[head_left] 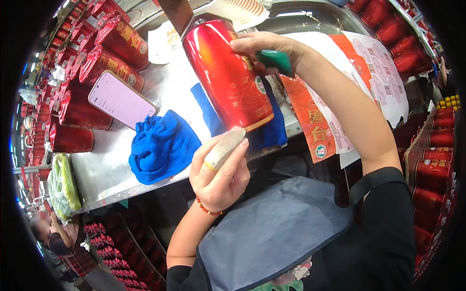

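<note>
A glossy red bottle (225, 72) with gold print leans over the workbench, its base toward me. Around its upper right side my right hand (264, 51) is closed; a green object (274, 61), its kind unclear, sits in the same palm. At the bottle's bottom edge, the curled fingers of my left hand (218, 177) touch it. A pale fabric finger cover (225, 148) with a yellow rim is on one of these fingers. Beneath the bottle lies a flat blue cloth (206, 104). A flat dark metal piece (175, 12) reaches the bottle's top.
A crumpled blue cloth (162, 148) and a lit phone (121, 98) lie left on the metal bench (109, 177). Red bottles (121, 43) crowd the left side. Printed sheets (310, 114) hang over the right edge. Red bottles fill racks (412, 169) at right. Another person (58, 237) is lower left.
</note>
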Demonstrator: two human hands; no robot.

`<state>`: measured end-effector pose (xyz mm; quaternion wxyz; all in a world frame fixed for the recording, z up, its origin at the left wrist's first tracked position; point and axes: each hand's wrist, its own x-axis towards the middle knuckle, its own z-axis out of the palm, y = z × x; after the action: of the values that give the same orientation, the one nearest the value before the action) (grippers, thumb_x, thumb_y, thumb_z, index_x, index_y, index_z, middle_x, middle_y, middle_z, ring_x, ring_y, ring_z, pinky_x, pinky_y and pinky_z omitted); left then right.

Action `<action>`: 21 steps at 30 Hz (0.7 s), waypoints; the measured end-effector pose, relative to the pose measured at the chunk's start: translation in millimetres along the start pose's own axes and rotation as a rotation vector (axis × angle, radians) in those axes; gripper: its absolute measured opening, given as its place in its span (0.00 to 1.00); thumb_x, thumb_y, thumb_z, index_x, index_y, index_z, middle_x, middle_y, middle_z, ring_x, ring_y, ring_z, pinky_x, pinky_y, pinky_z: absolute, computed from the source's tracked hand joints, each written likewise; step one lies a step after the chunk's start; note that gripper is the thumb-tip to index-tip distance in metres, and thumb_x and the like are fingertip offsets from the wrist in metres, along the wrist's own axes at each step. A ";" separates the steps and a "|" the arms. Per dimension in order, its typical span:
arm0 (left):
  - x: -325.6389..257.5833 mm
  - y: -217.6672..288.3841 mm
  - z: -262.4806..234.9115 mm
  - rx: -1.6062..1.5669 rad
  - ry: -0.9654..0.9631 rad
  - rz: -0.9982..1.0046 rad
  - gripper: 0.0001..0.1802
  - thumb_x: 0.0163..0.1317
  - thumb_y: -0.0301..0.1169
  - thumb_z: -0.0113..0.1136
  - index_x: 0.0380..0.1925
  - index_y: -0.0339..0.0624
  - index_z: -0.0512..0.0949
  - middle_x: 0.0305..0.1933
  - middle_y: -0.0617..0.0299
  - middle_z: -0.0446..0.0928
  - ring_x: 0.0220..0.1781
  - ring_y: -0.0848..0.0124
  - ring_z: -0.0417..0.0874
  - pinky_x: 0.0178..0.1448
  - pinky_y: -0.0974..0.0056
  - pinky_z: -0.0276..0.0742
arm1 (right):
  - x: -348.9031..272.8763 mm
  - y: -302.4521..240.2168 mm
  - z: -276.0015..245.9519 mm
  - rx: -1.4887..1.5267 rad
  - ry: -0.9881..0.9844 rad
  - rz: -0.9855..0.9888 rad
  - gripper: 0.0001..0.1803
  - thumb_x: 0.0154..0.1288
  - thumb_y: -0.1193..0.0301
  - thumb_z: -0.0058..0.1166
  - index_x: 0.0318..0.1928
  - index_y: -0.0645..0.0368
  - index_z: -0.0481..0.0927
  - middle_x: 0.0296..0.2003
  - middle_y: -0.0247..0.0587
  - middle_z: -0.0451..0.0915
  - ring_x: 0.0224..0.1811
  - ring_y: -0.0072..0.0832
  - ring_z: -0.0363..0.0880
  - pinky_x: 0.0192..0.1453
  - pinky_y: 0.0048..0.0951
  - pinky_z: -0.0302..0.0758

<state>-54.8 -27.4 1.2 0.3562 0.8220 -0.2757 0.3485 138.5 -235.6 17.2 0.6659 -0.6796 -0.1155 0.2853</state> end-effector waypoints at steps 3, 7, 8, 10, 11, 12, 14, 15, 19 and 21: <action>3.6 1.4 -3.3 0.033 -0.032 0.025 0.22 0.45 0.14 0.67 0.44 0.40 0.88 0.48 0.55 0.86 0.48 0.59 0.85 0.51 0.61 0.85 | -4.4 -24.5 15.5 -0.251 -0.033 -0.071 0.48 0.52 0.35 0.70 0.58 0.63 0.76 0.50 0.46 0.86 0.51 0.29 0.87 0.50 0.27 0.84; 8.2 3.6 -3.3 0.046 -0.056 0.061 0.22 0.44 0.15 0.66 0.44 0.39 0.87 0.49 0.55 0.86 0.49 0.59 0.85 0.53 0.61 0.84 | -17.7 -58.6 33.9 -0.781 0.180 0.038 0.53 0.54 0.27 0.60 0.56 0.68 0.78 0.48 0.55 0.86 0.46 0.36 0.89 0.53 0.31 0.83; 8.6 3.9 -3.4 0.045 -0.056 0.051 0.22 0.45 0.15 0.66 0.44 0.39 0.87 0.49 0.55 0.86 0.49 0.59 0.85 0.53 0.61 0.84 | -15.1 -52.7 22.4 -0.646 0.155 -0.029 0.51 0.55 0.29 0.62 0.55 0.69 0.77 0.43 0.51 0.87 0.41 0.28 0.89 0.43 0.25 0.84; 7.1 5.8 -3.7 0.042 -0.052 0.024 0.22 0.45 0.15 0.66 0.45 0.39 0.87 0.50 0.54 0.86 0.49 0.59 0.85 0.54 0.61 0.84 | -9.9 -37.3 -8.2 -0.300 -0.051 0.092 0.46 0.57 0.34 0.66 0.55 0.66 0.77 0.40 0.45 0.87 0.35 0.18 0.86 0.32 0.16 0.81; 6.3 4.7 -3.4 0.035 -0.050 0.024 0.22 0.47 0.16 0.66 0.45 0.39 0.87 0.50 0.53 0.86 0.50 0.58 0.85 0.55 0.61 0.83 | -8.3 -25.6 -11.6 0.010 -0.201 0.039 0.41 0.58 0.40 0.69 0.54 0.63 0.76 0.40 0.40 0.87 0.31 0.11 0.83 0.24 0.10 0.76; 6.1 5.1 -3.5 0.042 -0.053 0.024 0.21 0.48 0.17 0.66 0.45 0.39 0.87 0.50 0.53 0.86 0.50 0.58 0.85 0.55 0.61 0.83 | -3.1 -12.2 -9.6 -0.072 -0.092 0.088 0.43 0.56 0.38 0.69 0.55 0.62 0.76 0.42 0.41 0.87 0.32 0.13 0.84 0.28 0.13 0.79; 4.8 4.8 -5.4 0.062 -0.060 0.019 0.20 0.49 0.18 0.66 0.46 0.39 0.87 0.50 0.52 0.86 0.50 0.58 0.85 0.56 0.61 0.83 | 8.1 -7.1 2.1 -0.063 -0.099 0.023 0.45 0.53 0.34 0.68 0.56 0.61 0.76 0.43 0.44 0.86 0.37 0.17 0.86 0.32 0.15 0.81; 5.7 5.0 -5.5 0.061 -0.069 0.024 0.20 0.50 0.18 0.66 0.46 0.39 0.87 0.50 0.52 0.86 0.50 0.58 0.85 0.56 0.61 0.83 | 4.5 -11.7 -2.5 -0.196 -0.078 0.059 0.49 0.52 0.30 0.65 0.57 0.62 0.76 0.47 0.47 0.86 0.44 0.26 0.88 0.41 0.23 0.84; 7.1 7.8 -8.0 0.067 -0.093 0.019 0.19 0.51 0.19 0.66 0.46 0.39 0.87 0.50 0.52 0.86 0.50 0.57 0.85 0.56 0.60 0.83 | -18.7 -58.8 42.3 -0.827 0.253 0.022 0.56 0.50 0.27 0.64 0.60 0.67 0.76 0.51 0.54 0.84 0.49 0.38 0.87 0.53 0.36 0.83; 6.4 7.3 -10.2 0.069 -0.100 0.013 0.19 0.51 0.19 0.65 0.46 0.39 0.87 0.49 0.52 0.86 0.50 0.57 0.85 0.56 0.60 0.83 | -14.0 -59.0 35.0 -0.799 0.161 -0.026 0.56 0.51 0.27 0.63 0.61 0.69 0.75 0.51 0.57 0.84 0.50 0.37 0.87 0.53 0.35 0.83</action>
<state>-59.8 -25.2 14.2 0.3111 0.8485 -0.2862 0.3185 121.4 -208.7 79.5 0.3598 -0.9035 -0.1733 0.1556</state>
